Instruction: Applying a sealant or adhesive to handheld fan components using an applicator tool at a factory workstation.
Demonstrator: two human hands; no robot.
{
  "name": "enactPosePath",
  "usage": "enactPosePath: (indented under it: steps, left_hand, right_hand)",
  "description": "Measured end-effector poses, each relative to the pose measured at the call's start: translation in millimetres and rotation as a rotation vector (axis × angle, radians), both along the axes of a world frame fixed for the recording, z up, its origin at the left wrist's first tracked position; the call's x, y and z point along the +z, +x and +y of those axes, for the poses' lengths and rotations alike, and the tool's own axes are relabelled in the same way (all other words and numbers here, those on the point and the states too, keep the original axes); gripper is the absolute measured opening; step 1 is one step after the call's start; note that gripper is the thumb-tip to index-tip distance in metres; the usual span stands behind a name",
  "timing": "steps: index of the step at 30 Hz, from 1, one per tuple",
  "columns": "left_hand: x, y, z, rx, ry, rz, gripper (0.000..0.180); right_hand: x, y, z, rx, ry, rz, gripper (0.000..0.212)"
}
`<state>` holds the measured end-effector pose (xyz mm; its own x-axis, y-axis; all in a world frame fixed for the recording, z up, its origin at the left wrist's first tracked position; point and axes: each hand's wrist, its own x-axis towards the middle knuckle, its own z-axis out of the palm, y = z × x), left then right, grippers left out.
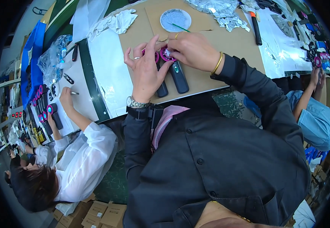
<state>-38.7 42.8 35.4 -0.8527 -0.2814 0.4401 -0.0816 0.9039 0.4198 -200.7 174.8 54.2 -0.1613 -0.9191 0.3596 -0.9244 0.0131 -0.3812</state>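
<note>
Dark grey, the right device [179,81] and the left device [162,89] lie just beside each other at 12 o'clock from the centre of view, on a brown sheet [201,78]. Left hand [147,72]: fingers spread, thumb at the right device's head; whether it grips cannot be told. Right hand [195,51]: fingertips drawn together, pinching a small white piece [167,53] at the right device's pink ring [168,59]. Progress, as judged: the right device is under work and unfinished, the white piece not yet released; the left device's head is partly covered by the left hand, so its condition cannot be confirmed. Count, near to far: devices, two; pink rings, two; white piece at the fingertips, one; white dish [162,22], one, at 12 o'clock, with one green stick [182,27] across its rim; orange-and-black tool [256,32], one, between 1 and 2 o'clock; white cloth [119,22], one, at 11 o'clock; heap of whitish pieces [231,22] at 1 o'clock, still loose, too many to count.
</note>
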Motion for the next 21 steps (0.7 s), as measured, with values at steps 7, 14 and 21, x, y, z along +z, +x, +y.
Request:
enactPosePath:
  steps: [7,14,21]
  left_hand:
    - [-1.9,2.0,-4.0,0.005,0.007,-0.015,0.084]
    - [16.3,32.3,-9.5,0.013,0.084,0.017,0.088]
    - [3.3,50.8,-25.4,0.087,0.128,0.028,0.086]
  right_hand:
    - [-13.9,7.9,8.2,0.084,-0.058,0.154,0.016]
    - [0.1,24.7,2.8,0.057,-0.128,0.058,0.021]
    - [1.7,40.9,-21.6,0.097,-0.164,-0.019,0.023]
